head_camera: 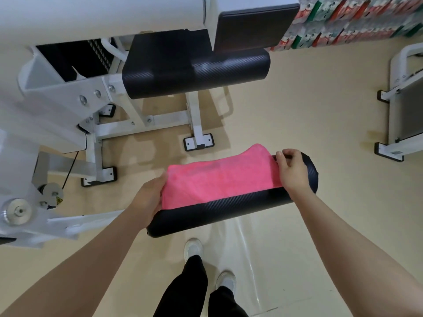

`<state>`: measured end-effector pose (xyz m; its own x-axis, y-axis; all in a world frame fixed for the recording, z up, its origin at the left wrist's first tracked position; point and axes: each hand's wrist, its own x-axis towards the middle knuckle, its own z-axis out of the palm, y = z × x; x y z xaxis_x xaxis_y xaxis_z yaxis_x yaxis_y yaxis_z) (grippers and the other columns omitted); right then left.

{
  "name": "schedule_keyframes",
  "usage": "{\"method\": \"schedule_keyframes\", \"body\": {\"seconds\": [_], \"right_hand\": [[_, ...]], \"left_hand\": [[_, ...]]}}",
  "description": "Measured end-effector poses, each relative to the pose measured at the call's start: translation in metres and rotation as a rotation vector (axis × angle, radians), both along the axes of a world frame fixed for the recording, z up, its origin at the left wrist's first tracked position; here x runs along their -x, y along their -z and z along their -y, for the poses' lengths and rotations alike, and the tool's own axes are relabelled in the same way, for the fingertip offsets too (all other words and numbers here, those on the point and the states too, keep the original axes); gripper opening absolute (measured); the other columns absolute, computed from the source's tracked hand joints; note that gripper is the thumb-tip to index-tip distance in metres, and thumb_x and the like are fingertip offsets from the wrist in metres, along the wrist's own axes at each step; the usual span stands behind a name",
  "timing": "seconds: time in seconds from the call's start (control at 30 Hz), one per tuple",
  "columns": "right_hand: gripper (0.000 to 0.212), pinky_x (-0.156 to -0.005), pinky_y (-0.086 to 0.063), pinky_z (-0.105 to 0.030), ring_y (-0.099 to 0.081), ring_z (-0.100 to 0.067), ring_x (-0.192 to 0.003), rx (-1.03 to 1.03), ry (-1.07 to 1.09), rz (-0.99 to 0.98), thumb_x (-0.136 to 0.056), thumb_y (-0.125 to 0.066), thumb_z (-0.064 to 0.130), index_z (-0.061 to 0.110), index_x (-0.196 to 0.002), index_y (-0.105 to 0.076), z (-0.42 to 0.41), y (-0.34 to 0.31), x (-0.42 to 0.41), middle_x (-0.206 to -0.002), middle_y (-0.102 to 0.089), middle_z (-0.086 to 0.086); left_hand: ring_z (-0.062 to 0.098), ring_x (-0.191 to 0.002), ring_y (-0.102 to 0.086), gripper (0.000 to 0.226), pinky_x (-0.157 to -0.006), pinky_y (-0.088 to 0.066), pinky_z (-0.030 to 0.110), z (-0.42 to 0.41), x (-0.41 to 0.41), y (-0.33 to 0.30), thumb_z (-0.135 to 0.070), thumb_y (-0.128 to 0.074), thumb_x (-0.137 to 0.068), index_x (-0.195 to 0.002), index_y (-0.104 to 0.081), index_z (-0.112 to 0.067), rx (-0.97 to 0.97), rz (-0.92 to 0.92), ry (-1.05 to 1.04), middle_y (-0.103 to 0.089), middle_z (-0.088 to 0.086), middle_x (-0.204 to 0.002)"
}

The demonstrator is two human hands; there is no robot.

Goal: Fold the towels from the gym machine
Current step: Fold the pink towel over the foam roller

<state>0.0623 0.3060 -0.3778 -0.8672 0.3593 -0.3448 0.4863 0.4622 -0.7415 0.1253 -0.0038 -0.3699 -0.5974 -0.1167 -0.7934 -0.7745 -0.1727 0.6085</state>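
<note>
Nearest: left hand (pixel 150 200) gripping, right hand (pixel 291 170) pinching, opposite ends of pink towel (pixel 219 179), draped across black roller pad (pixel 231 202). Judging so: folding barely begun, no finished stack visible. Beyond: black seat pad (pixel 194 72), white machine frame (pixel 68 92).

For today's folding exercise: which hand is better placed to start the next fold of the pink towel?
Right hand, probably: it pinches the towel's far corner on the black pad; the left hand only grips the near end.
</note>
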Motion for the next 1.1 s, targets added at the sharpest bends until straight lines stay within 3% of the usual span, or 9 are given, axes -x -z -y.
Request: {"method": "schedule_keyframes", "body": {"seconds": [0.1,0.2,0.3,0.4,0.5,0.67,0.83,0.97,1.1], "right_hand": [[0.011,-0.072,-0.040,-0.023,-0.053,-0.014,-0.083,0.074,-0.047,0.014,-0.091,-0.053,0.019,0.014,-0.101,-0.053,-0.008,0.004,-0.022,-0.081,-0.056,0.007],[0.012,-0.066,-0.038,-0.021,-0.049,-0.012,-0.073,0.068,-0.166,0.033,-0.092,-0.049,0.007,0.015,-0.100,-0.052,-0.004,0.004,-0.037,-0.077,-0.053,0.004],[0.012,-0.064,-0.039,-0.023,-0.047,-0.013,-0.070,0.079,-0.149,0.036,-0.092,-0.047,0.004,0.014,-0.097,-0.051,-0.007,0.003,-0.054,-0.077,-0.052,0.002],[0.012,-0.056,-0.035,-0.012,-0.045,-0.010,-0.066,-0.029,-0.200,0.021,-0.092,-0.043,0.000,0.010,-0.090,-0.049,-0.020,-0.001,-0.076,-0.077,-0.053,0.002],[0.014,-0.055,-0.035,-0.013,-0.045,-0.018,-0.070,-0.077,-0.239,0.032,-0.090,-0.041,-0.004,0.007,-0.087,-0.048,-0.029,0.001,-0.095,-0.079,-0.053,-0.001],[0.019,-0.061,-0.040,-0.021,-0.052,-0.016,-0.076,0.011,-0.178,0.046,-0.088,-0.053,0.009,0.011,-0.107,-0.048,-0.023,-0.003,-0.090,-0.082,-0.055,0.001],[0.035,-0.078,-0.042,-0.030,-0.054,-0.020,-0.085,-0.105,-0.155,-0.015,-0.092,-0.050,0.016,0.005,-0.125,-0.046,-0.008,-0.011,-0.057,-0.087,-0.057,0.000],[0.030,-0.082,-0.051,-0.045,-0.058,-0.026,-0.093,-0.157,-0.208,0.030,-0.093,-0.048,0.020,0.006,-0.119,-0.054,-0.001,-0.013,-0.034,-0.095,-0.061,-0.005],[0.027,-0.078,-0.050,-0.042,-0.056,-0.025,-0.088,-0.150,-0.174,0.105,-0.093,-0.049,0.029,0.008,-0.105,-0.060,-0.001,-0.008,-0.020,-0.082,-0.061,0.000]], "left_hand": [[0.028,-0.097,-0.063,0.021,-0.092,-0.050,0.043,0.003,-0.007,-0.002,-0.019,-0.053,-0.094,-0.112,-0.058,-0.009,0.123,-0.001,0.158,-0.066,0.011,-0.105],[0.031,-0.096,-0.062,0.015,-0.096,-0.046,0.052,0.004,-0.015,-0.002,-0.018,-0.051,-0.093,-0.101,-0.061,-0.010,0.208,0.006,0.206,-0.067,0.012,-0.101],[0.028,-0.086,-0.057,0.014,-0.085,-0.047,0.045,-0.002,-0.026,-0.002,-0.020,-0.050,-0.093,-0.086,-0.059,-0.011,0.290,-0.021,0.183,-0.062,0.010,-0.091],[0.018,-0.074,-0.050,0.015,-0.067,-0.040,0.031,-0.011,-0.047,-0.005,-0.015,-0.047,-0.095,-0.082,-0.054,-0.015,0.299,-0.055,0.180,-0.055,0.002,-0.082],[0.021,-0.081,-0.048,0.010,-0.073,-0.039,0.035,-0.014,-0.068,0.006,-0.015,-0.049,-0.092,-0.084,-0.052,-0.011,0.253,-0.077,0.155,-0.052,0.006,-0.087],[0.022,-0.083,-0.046,0.027,-0.075,-0.038,0.038,-0.019,-0.070,0.010,-0.034,-0.056,-0.065,-0.081,-0.049,-0.014,0.228,-0.027,0.056,-0.048,0.009,-0.090],[0.024,-0.074,-0.049,0.028,-0.072,-0.044,0.037,-0.019,-0.057,0.007,-0.033,-0.058,-0.085,-0.069,-0.044,-0.015,0.557,-0.095,0.123,-0.048,0.002,-0.070],[0.023,-0.058,-0.038,0.043,-0.056,-0.027,0.032,-0.019,-0.034,0.004,-0.031,-0.053,-0.091,-0.055,-0.039,-0.013,0.779,-0.159,0.223,-0.038,0.004,-0.055],[0.026,-0.060,-0.037,0.050,-0.062,-0.032,0.034,-0.015,-0.002,0.005,-0.032,-0.057,-0.090,-0.049,-0.037,-0.012,0.736,-0.085,0.161,-0.039,0.007,-0.053]]}}
